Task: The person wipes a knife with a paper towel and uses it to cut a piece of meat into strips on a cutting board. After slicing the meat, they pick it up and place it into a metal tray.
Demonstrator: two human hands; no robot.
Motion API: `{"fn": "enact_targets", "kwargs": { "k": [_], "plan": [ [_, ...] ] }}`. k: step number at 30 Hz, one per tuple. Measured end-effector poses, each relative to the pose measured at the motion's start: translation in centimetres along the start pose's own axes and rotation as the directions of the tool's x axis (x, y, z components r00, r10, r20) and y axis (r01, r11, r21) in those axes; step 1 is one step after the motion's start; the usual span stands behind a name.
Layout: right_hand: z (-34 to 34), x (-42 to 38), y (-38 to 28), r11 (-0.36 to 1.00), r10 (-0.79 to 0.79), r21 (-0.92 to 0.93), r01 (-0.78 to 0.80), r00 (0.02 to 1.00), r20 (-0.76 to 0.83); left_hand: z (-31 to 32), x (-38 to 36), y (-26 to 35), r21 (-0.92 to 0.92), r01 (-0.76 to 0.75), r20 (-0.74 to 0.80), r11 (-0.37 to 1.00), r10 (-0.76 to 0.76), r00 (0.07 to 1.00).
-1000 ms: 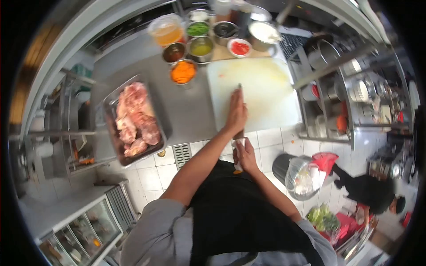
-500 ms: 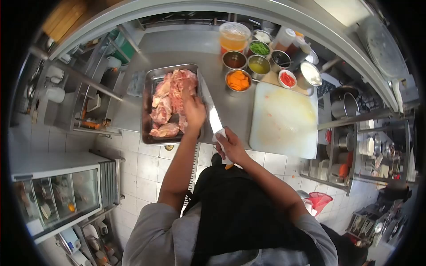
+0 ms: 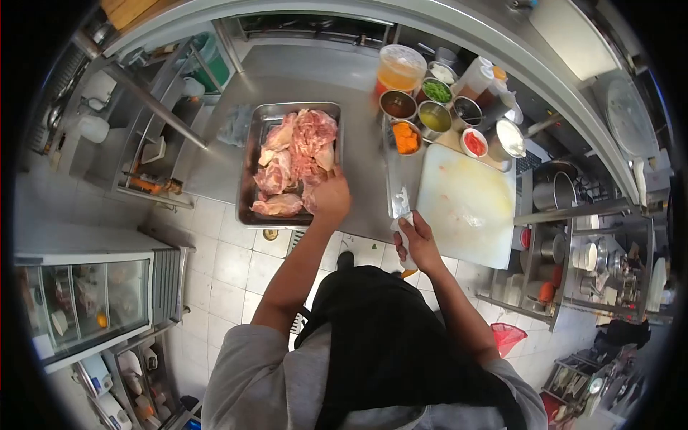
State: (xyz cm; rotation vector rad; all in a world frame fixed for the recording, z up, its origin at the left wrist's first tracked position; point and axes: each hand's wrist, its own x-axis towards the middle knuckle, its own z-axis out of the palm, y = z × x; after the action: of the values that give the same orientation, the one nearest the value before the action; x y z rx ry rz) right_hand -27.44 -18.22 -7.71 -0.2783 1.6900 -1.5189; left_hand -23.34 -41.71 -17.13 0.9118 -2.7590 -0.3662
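Note:
Raw chicken pieces [image 3: 290, 154] lie in a deep metal tray [image 3: 244, 193] on the steel counter. My left hand [image 3: 332, 197] is at the tray's near right corner, its fingers curled against a chicken piece there; the fingertips are partly hidden. My right hand [image 3: 418, 242] is closed round the pale wrapped handle of a large knife [image 3: 397, 175]. The blade points away from me, flat over the counter beside the left edge of a white cutting board [image 3: 466, 208]. Wet, faintly stained patches show on the board.
Behind the board stand metal cups of sliced carrot [image 3: 405, 137], chopped greens [image 3: 436, 90] and sauces, a bowl of red strips [image 3: 474, 142], a tub of orange liquid [image 3: 401, 68] and squeeze bottles [image 3: 475, 77]. A crumpled plastic bag [image 3: 234, 126] lies left of the tray. A shelf rail [image 3: 459, 25] runs overhead.
The knife has swung right, away from the tray, to beside the cutting board. My left hand has drawn slightly toward the tray's near right corner. The camera view has shifted.

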Motion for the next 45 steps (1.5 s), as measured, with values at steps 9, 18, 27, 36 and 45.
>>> {"fn": "enact_targets", "kwargs": {
  "k": [9,18,27,36,45],
  "plan": [
    [-2.7,-3.1,0.9,1.000,0.002,-0.015,-0.003,0.998,-0.065,1.1,-4.3,2.1,0.118,-0.102,0.292,0.988,0.064,0.954],
    [-6.1,-2.2,4.5,0.998,-0.048,0.022,0.053,0.982,-0.181,-2.7,-2.6,3.1,-0.139,-0.003,0.188,0.990,0.030,0.982],
    [-5.8,-3.8,1.1,0.991,-0.052,-0.124,0.046,0.998,-0.045,-0.2,9.6,-8.6,-0.125,0.266,0.120,0.956,-0.252,0.960],
    [-5.8,-5.8,2.3,0.995,-0.052,-0.094,0.045,0.996,-0.073,-1.1,12.2,-8.0,-0.297,0.509,0.342,0.808,-0.408,0.846],
    [-7.2,-6.4,3.1,0.991,-0.096,-0.098,0.090,0.994,-0.057,-2.5,10.2,-7.8,-0.312,0.324,0.035,0.893,-0.330,0.943]
  ]
}}
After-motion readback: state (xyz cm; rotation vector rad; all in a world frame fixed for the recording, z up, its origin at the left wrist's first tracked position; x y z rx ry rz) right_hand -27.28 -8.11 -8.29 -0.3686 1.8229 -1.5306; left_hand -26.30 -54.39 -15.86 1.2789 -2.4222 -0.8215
